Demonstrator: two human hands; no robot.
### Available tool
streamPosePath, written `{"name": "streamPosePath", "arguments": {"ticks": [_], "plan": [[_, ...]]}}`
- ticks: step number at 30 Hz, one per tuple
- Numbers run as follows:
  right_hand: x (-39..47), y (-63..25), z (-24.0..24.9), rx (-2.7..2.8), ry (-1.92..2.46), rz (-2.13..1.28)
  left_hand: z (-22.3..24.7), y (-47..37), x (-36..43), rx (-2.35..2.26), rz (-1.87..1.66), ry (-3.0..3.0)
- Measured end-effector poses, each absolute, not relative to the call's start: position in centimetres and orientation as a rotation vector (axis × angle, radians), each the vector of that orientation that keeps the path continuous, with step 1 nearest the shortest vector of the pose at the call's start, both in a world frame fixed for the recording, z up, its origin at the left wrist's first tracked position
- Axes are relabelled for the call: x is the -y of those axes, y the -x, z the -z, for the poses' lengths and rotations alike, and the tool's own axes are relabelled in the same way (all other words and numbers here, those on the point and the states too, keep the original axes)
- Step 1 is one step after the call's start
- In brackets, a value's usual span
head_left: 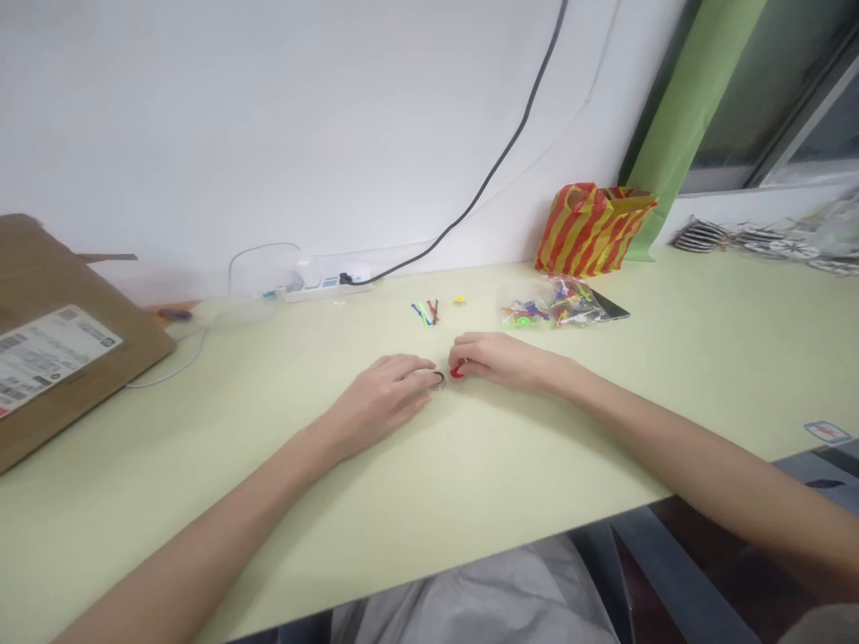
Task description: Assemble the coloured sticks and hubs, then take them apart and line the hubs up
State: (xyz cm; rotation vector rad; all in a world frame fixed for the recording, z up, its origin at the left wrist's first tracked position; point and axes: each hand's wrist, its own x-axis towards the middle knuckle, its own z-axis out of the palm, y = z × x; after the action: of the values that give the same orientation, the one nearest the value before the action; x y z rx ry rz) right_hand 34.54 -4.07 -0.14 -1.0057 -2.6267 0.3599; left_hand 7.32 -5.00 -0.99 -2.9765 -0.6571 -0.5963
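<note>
My left hand [395, 391] lies low over the table with its fingers stretched out. One fingertip rests on a small round black-rimmed piece [439, 380] with a clear part below it. Just to the right, my right hand [493, 360] has its fingertips closed on a small red round piece [457, 371]; the fingers hide part of it. Beyond the hands lie several thin coloured plastic sticks [425, 313] in blue, green, red and black. Beside them is a small yellow piece [459, 300].
A clear bag of colourful plastic parts [554, 304] lies partly over a dark flat object [610, 306]. Behind it stands a red-and-yellow striped bag [594, 231]. A white power strip [326, 282] with a black cable sits by the wall. At left is a cardboard box [73, 313].
</note>
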Motion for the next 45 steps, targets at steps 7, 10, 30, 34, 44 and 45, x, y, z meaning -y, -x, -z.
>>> {"name": "streamPosePath", "arguments": {"ticks": [7, 10, 30, 34, 44, 45], "plan": [[4.1, -34.3, 0.2, 2.608, 0.979, -0.375, 1.5, -7.6, 4.9, 0.568, 0.542, 2.927], [4.1, -34.4, 0.3, 2.591, 0.969, -0.357, 1.5, -7.3, 4.7, 0.595, 0.535, 2.938], [-3.4, -37.5, 0.7, 2.307, 1.319, 0.210, 1.3, -7.3, 5.1, 0.696, 0.629, 3.032], [-8.3, -37.7, 0.8, 2.337, 1.491, 0.160, 1.1, -7.2, 5.2, 0.720, 0.638, 3.018], [-4.7, -36.5, 0.2, 2.194, 1.384, -0.007, 1.1, -7.2, 5.3, 0.864, 0.801, 2.907], [-3.3, -35.8, 0.2, 2.081, 1.294, -0.111, 1.1, -7.3, 5.3, 0.911, 0.833, 2.889]]}}
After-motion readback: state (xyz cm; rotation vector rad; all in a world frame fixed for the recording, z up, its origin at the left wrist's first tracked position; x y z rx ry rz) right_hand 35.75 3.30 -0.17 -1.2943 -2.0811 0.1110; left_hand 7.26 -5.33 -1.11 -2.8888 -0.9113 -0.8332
